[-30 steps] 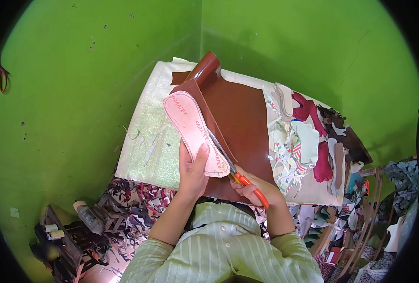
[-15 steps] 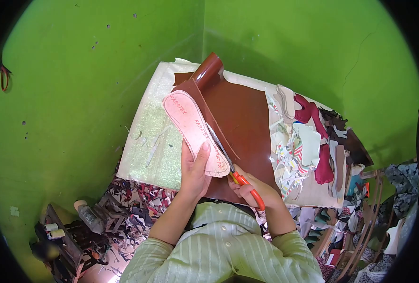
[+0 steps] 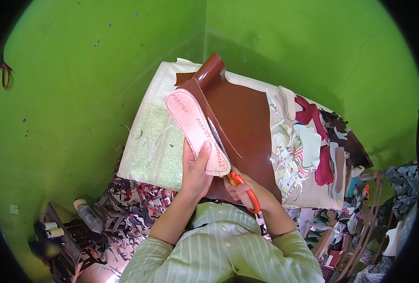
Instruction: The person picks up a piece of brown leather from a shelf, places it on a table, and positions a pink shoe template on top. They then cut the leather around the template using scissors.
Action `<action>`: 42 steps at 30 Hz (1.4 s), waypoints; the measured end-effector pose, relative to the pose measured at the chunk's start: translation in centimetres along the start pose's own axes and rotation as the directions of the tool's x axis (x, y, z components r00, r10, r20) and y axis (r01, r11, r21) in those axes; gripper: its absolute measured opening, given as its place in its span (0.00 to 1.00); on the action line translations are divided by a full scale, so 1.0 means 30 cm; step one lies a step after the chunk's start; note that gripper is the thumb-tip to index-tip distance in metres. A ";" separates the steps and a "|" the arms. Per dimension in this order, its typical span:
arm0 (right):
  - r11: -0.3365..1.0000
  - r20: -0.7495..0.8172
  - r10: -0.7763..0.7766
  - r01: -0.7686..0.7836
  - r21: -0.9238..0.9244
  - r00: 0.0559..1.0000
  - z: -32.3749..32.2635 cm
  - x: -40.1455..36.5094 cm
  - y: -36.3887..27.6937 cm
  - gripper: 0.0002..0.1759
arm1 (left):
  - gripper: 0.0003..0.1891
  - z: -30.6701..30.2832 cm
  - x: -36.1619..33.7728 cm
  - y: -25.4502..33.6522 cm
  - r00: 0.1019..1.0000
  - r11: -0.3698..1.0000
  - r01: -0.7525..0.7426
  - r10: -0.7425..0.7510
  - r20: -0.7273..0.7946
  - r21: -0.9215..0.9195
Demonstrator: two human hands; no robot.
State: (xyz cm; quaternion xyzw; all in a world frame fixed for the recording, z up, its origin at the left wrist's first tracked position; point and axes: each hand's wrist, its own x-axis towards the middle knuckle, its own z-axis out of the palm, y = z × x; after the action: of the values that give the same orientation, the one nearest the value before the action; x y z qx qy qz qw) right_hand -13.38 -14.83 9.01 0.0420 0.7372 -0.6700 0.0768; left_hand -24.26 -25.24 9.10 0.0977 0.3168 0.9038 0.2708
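My left hand [image 3: 197, 165] grips a pale pink shoe insole [image 3: 193, 122] printed PARATEX, with the thumb on top near its lower end. Brown sheet material lies against the insole's back, and a strip of it [image 3: 212, 115] stands off along the right edge. In my right hand [image 3: 242, 186] are orange-handled scissors [image 3: 245, 185], fingers closed around the handles. Their blades run up along the insole's right edge, between it and the brown strip; the tips are partly hidden. Beneath lies a large brown sheet [image 3: 247, 127], rolled at its far end.
A pale shimmering sheet [image 3: 145, 137] covers the table's left. To the right lie white scraps [image 3: 287, 155], maroon cut pieces [image 3: 323, 165] and beige insole shapes [image 3: 286, 101]. Green walls [image 3: 115, 42] meet behind. Scraps [image 3: 138, 203] litter the floor beside a bottle [image 3: 89, 217].
The scissor handles have shifted slightly up and left, and they sit closer together. My left hand and the insole stay nearly in place.
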 end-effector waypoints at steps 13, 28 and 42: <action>0.991 -0.092 0.010 -0.022 -0.131 0.996 0.011 -0.001 -0.018 0.25 | 0.23 0.015 -0.005 0.009 0.999 0.998 0.042 -0.041 0.016 -0.043; 0.980 -0.132 -0.072 0.045 -0.194 0.989 -0.015 -0.003 0.008 0.24 | 0.17 -0.017 0.017 0.012 0.995 0.989 0.017 -0.003 -0.097 0.144; 0.966 -0.140 -0.110 0.073 -0.249 0.984 -0.021 -0.001 0.030 0.25 | 0.23 -0.006 0.054 0.045 0.998 0.957 -0.011 0.029 -0.057 0.289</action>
State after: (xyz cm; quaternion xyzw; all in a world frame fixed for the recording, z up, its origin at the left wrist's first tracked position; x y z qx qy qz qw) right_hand -13.24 -14.10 8.18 0.0493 0.8186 -0.5722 -0.0064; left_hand -26.25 -25.32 9.83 0.1117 0.4524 0.8531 0.2348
